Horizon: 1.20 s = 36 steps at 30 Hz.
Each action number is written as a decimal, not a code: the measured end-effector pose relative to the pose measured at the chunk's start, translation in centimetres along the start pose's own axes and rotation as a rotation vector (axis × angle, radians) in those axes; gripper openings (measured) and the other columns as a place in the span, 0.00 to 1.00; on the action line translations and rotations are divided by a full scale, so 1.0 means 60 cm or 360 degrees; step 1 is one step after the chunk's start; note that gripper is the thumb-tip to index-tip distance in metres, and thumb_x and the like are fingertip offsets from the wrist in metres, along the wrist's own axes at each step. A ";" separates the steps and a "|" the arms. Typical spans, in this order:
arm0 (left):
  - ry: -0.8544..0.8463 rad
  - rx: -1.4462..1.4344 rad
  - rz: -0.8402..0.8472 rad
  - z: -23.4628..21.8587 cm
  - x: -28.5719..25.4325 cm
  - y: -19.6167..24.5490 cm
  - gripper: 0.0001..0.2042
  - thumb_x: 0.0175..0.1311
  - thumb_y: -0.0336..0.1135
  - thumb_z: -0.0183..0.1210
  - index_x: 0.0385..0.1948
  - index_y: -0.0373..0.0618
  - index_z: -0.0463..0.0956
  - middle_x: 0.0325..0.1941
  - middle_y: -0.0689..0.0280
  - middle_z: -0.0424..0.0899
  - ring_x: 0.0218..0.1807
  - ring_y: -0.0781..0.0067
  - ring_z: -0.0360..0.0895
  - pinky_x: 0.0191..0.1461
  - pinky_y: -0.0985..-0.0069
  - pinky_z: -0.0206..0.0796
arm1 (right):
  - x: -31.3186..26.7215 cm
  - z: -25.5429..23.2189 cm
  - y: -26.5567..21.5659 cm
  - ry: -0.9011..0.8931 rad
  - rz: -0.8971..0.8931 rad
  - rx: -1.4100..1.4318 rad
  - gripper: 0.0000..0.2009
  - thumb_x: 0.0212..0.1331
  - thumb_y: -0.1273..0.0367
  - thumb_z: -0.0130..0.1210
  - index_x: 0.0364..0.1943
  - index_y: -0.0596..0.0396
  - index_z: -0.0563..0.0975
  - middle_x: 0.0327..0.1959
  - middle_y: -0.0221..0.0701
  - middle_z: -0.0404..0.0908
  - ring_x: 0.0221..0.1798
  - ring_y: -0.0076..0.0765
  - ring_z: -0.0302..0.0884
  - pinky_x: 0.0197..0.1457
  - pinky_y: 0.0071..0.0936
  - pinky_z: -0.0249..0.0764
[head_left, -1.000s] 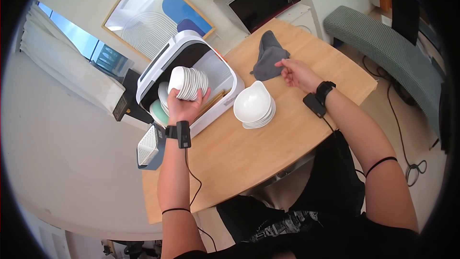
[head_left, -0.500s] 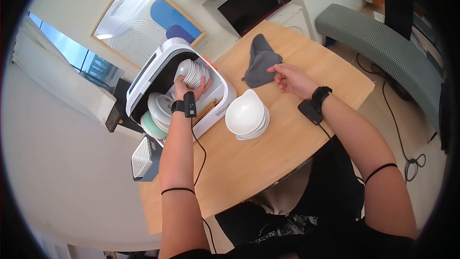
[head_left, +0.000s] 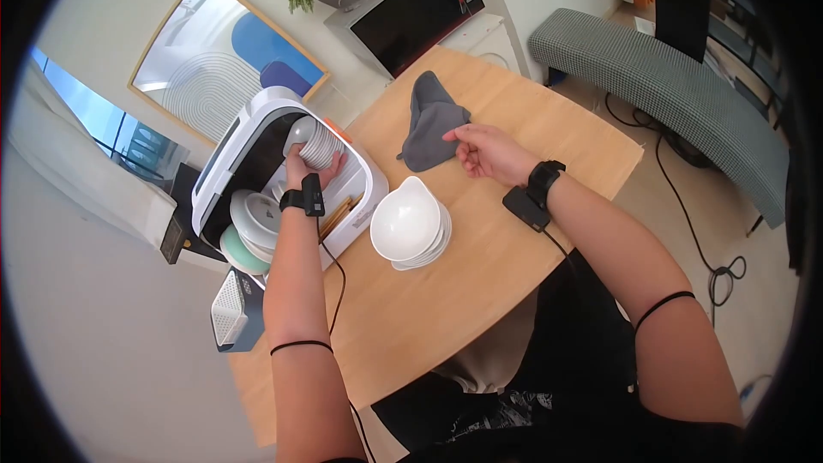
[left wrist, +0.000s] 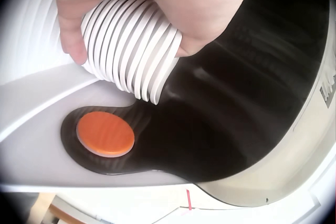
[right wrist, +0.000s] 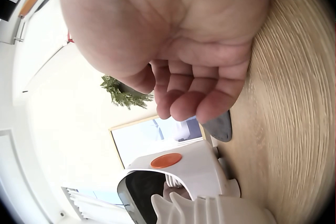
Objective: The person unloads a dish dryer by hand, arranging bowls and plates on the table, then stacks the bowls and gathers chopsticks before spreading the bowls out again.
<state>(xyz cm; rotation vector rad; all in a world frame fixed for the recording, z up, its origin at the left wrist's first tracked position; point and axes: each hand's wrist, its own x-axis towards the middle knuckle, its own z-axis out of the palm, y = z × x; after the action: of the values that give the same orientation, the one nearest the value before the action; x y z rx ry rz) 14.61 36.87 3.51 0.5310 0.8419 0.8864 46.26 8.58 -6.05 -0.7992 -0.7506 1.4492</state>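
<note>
A stack of small white bowls (head_left: 319,149) lies on its side in my left hand (head_left: 302,173), inside the open white dish box (head_left: 375,173). In the left wrist view the thumb and fingers grip the bowls (left wrist: 123,50) from both sides, their thin rims fanned in a row. My right hand (head_left: 497,156) rests low over the table, its fingers loosely curled and holding nothing. Its fingertips are beside a crumpled grey cloth (head_left: 433,133). Between the hands stands another stack of white bowls (head_left: 405,225) with pointed lips.
Plates (head_left: 254,219) stand in the left part of the box, and wooden chopsticks (head_left: 341,211) lie along its front. An orange round button (left wrist: 105,133) sits on the box's side. A blue-grey container with a white perforated face (head_left: 233,309) stands left of the box on the wooden table (head_left: 411,326).
My left hand has carried the stack of bowls from the box's opening deeper inside, towards its back right. The right hand stays near the cloth, while the head view has shifted.
</note>
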 end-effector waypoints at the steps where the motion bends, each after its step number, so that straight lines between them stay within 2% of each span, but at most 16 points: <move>1: -0.0055 0.0085 0.0019 0.001 -0.011 0.001 0.30 0.73 0.48 0.58 0.73 0.49 0.64 0.72 0.51 0.73 0.75 0.38 0.67 0.76 0.44 0.68 | 0.002 -0.001 0.000 0.0002 -0.0016 0.0014 0.15 0.84 0.58 0.50 0.58 0.51 0.79 0.34 0.21 0.78 0.34 0.21 0.75 0.45 0.27 0.77; 5: -0.0125 0.0170 0.0074 0.008 -0.066 0.002 0.31 0.72 0.48 0.61 0.73 0.49 0.64 0.79 0.52 0.64 0.76 0.41 0.66 0.75 0.43 0.68 | 0.004 -0.002 -0.001 0.0020 -0.0032 0.0032 0.15 0.84 0.58 0.50 0.58 0.51 0.79 0.34 0.22 0.78 0.34 0.21 0.75 0.45 0.27 0.77; 7: 0.0132 0.0033 0.0053 0.007 -0.112 0.008 0.32 0.70 0.48 0.65 0.72 0.51 0.64 0.83 0.55 0.53 0.74 0.43 0.67 0.73 0.45 0.68 | 0.006 -0.002 0.000 0.0016 -0.0024 0.0033 0.14 0.84 0.58 0.50 0.58 0.51 0.79 0.33 0.21 0.78 0.34 0.22 0.75 0.45 0.28 0.77; 9: 0.0206 0.0338 0.0469 -0.013 -0.213 -0.017 0.32 0.68 0.47 0.68 0.71 0.54 0.65 0.84 0.59 0.46 0.71 0.44 0.68 0.68 0.48 0.69 | 0.000 -0.005 -0.004 0.0039 -0.0020 0.0030 0.14 0.84 0.58 0.50 0.58 0.50 0.79 0.33 0.21 0.78 0.33 0.22 0.75 0.45 0.28 0.77; 10: 0.0137 0.0352 0.0464 -0.020 -0.253 -0.032 0.31 0.67 0.47 0.68 0.70 0.55 0.65 0.80 0.60 0.53 0.68 0.49 0.69 0.63 0.54 0.70 | -0.001 0.003 -0.005 0.0037 -0.0023 0.0022 0.14 0.84 0.58 0.51 0.59 0.50 0.79 0.33 0.21 0.78 0.34 0.21 0.75 0.45 0.27 0.76; 11: 0.0050 0.0459 0.0505 -0.019 -0.300 -0.061 0.38 0.67 0.45 0.69 0.77 0.53 0.60 0.82 0.57 0.56 0.70 0.63 0.68 0.72 0.57 0.67 | -0.003 0.006 -0.004 0.0035 -0.0021 0.0015 0.15 0.84 0.57 0.51 0.60 0.50 0.79 0.33 0.20 0.78 0.35 0.20 0.74 0.45 0.26 0.74; 12: 0.0042 0.0447 0.0497 -0.023 -0.326 -0.094 0.38 0.67 0.45 0.69 0.77 0.53 0.60 0.82 0.57 0.56 0.70 0.63 0.68 0.72 0.57 0.67 | -0.004 0.006 -0.006 0.0045 -0.0019 0.0002 0.15 0.84 0.57 0.51 0.60 0.50 0.79 0.33 0.20 0.78 0.35 0.20 0.74 0.45 0.26 0.74; 14: -0.0233 0.1171 0.0852 -0.028 -0.364 -0.158 0.42 0.68 0.43 0.70 0.82 0.54 0.56 0.82 0.58 0.58 0.72 0.60 0.69 0.67 0.61 0.71 | -0.003 0.007 -0.005 0.0026 -0.0021 0.0009 0.14 0.84 0.58 0.51 0.60 0.50 0.79 0.34 0.20 0.78 0.35 0.20 0.74 0.45 0.26 0.74; 16: -0.0353 0.1400 0.0887 -0.018 -0.389 -0.219 0.47 0.66 0.42 0.73 0.83 0.49 0.51 0.82 0.54 0.58 0.75 0.57 0.67 0.72 0.59 0.68 | 0.004 0.003 -0.001 -0.0004 -0.0034 0.0020 0.14 0.84 0.58 0.51 0.60 0.50 0.79 0.34 0.20 0.78 0.35 0.20 0.74 0.45 0.25 0.74; 18: -0.0483 0.1617 0.0915 -0.007 -0.395 -0.274 0.52 0.64 0.40 0.76 0.85 0.45 0.47 0.83 0.51 0.57 0.78 0.54 0.66 0.78 0.57 0.65 | 0.005 -0.003 0.002 -0.0023 -0.0042 0.0023 0.14 0.84 0.58 0.51 0.60 0.50 0.79 0.34 0.20 0.78 0.35 0.20 0.74 0.45 0.25 0.74; 20: -0.0454 0.2080 0.1301 0.000 -0.382 -0.318 0.58 0.57 0.38 0.81 0.83 0.36 0.45 0.81 0.45 0.58 0.82 0.49 0.61 0.85 0.54 0.56 | 0.002 0.000 0.005 -0.0011 -0.0114 0.0097 0.14 0.84 0.59 0.51 0.60 0.50 0.79 0.34 0.21 0.78 0.35 0.20 0.74 0.45 0.26 0.74; 23: -0.0405 0.1947 0.1355 0.021 -0.370 -0.336 0.61 0.52 0.40 0.85 0.82 0.31 0.47 0.80 0.43 0.58 0.82 0.46 0.61 0.84 0.54 0.58 | -0.002 0.003 0.004 0.0020 -0.0168 0.0066 0.14 0.84 0.59 0.51 0.60 0.50 0.79 0.34 0.21 0.78 0.36 0.20 0.74 0.45 0.25 0.74; 28: -0.0267 0.2154 0.1469 0.029 -0.365 -0.332 0.59 0.49 0.42 0.87 0.79 0.31 0.54 0.77 0.42 0.62 0.79 0.42 0.63 0.83 0.55 0.59 | -0.001 0.006 0.006 0.0010 -0.0166 -0.0013 0.14 0.84 0.59 0.52 0.61 0.50 0.80 0.35 0.20 0.78 0.36 0.20 0.74 0.44 0.25 0.74; 32: -0.0271 0.2224 0.1461 0.014 -0.364 -0.327 0.59 0.50 0.46 0.86 0.80 0.30 0.56 0.78 0.44 0.64 0.80 0.47 0.65 0.82 0.56 0.61 | -0.007 0.015 0.001 -0.0031 -0.0182 -0.0194 0.14 0.85 0.59 0.51 0.60 0.51 0.80 0.35 0.20 0.78 0.37 0.20 0.73 0.47 0.22 0.73; 34: -0.0249 0.2173 0.1460 0.001 -0.361 -0.324 0.60 0.50 0.46 0.86 0.81 0.30 0.55 0.78 0.44 0.65 0.80 0.47 0.65 0.81 0.55 0.63 | -0.015 0.030 0.003 -0.0064 -0.0224 -0.0574 0.16 0.86 0.58 0.48 0.59 0.51 0.81 0.38 0.21 0.78 0.42 0.20 0.74 0.52 0.23 0.74; 36: -0.0308 0.2062 0.1411 -0.014 -0.354 -0.319 0.59 0.53 0.44 0.85 0.82 0.32 0.52 0.79 0.43 0.64 0.77 0.49 0.71 0.77 0.58 0.70 | -0.025 0.047 0.005 -0.0149 -0.0189 -0.0803 0.18 0.87 0.57 0.47 0.62 0.53 0.81 0.41 0.22 0.81 0.46 0.21 0.76 0.58 0.24 0.75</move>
<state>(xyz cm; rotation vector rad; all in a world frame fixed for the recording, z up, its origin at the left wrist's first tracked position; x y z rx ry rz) 15.03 8.76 -1.75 2.2053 0.9321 0.9481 43.75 7.13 -4.69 -1.0505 -1.2421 1.2086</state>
